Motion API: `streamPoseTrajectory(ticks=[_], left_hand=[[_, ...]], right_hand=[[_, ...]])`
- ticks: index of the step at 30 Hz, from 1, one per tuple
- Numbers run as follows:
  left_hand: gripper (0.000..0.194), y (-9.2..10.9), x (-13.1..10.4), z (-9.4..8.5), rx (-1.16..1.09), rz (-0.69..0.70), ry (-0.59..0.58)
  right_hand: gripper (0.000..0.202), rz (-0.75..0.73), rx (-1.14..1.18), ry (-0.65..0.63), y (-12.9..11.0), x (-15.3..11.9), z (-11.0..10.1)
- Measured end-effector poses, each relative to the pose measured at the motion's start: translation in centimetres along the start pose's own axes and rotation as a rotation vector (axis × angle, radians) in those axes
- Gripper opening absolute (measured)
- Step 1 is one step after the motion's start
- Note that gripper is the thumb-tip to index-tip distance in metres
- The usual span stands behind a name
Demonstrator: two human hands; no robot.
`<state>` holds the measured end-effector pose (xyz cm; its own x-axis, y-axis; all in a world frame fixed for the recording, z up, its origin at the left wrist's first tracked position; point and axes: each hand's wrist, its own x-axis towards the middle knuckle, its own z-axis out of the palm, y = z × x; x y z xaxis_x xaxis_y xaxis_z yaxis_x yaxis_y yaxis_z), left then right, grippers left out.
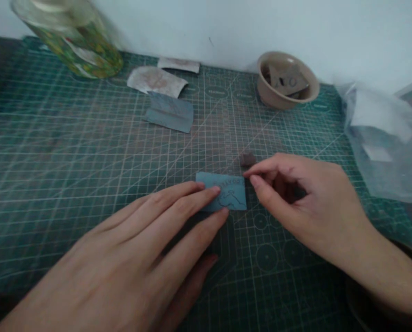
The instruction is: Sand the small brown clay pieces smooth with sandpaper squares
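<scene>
A small light-blue rectangular sheet (235,196) with printed letters and a line drawing lies flat on the cutting mat. My left hand (140,244) is stretched out, its fingertips resting on the sheet's left part and lower edge. At the sheet's top right corner is my right hand (306,198), with thumb and index finger drawn close in a pinch. Whether anything is between those fingertips is too small to tell. A small dark brown block (247,159) sits just beyond the right index finger.
The green gridded cutting mat (88,152) covers the tabletop. A blue-grey folded sheet (171,113) and two curled whitish pieces (155,79) lie further back. Along the wall stand a large clear jar (95,50) and a beige bowl (285,99) holding scraps. At right is a plastic bag (382,147).
</scene>
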<state>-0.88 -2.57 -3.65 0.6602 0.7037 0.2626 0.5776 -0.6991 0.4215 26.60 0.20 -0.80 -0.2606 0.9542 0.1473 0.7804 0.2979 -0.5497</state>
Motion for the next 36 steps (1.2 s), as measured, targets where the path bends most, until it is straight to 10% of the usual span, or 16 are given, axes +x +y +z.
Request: streamPoseTrajectory(ticks=[11,18,24,36], left_hand=[[0.051,0.1,-0.6,0.1,0.186,0.063,-0.048],[0.058,0.1,0.6,-1.8,-0.041,-0.258,0.232],[0.018,-0.5,0.8,-1.8,-0.391,-0.414,0.079],[0.024,-0.5,0.9,-1.6,-0.565,-0.513,-0.016]], right_hand=[[0.003,0.232,0.349,-0.070,-0.2,0.5,0.1],[0.017,0.333,0.767,-0.118,0.0,0.4,-0.4],[0.020,0.321,1.013,-0.128,0.2,0.1,-0.4],[0.020,0.292,0.972,-0.118,0.2,-0.1,-0.3]])
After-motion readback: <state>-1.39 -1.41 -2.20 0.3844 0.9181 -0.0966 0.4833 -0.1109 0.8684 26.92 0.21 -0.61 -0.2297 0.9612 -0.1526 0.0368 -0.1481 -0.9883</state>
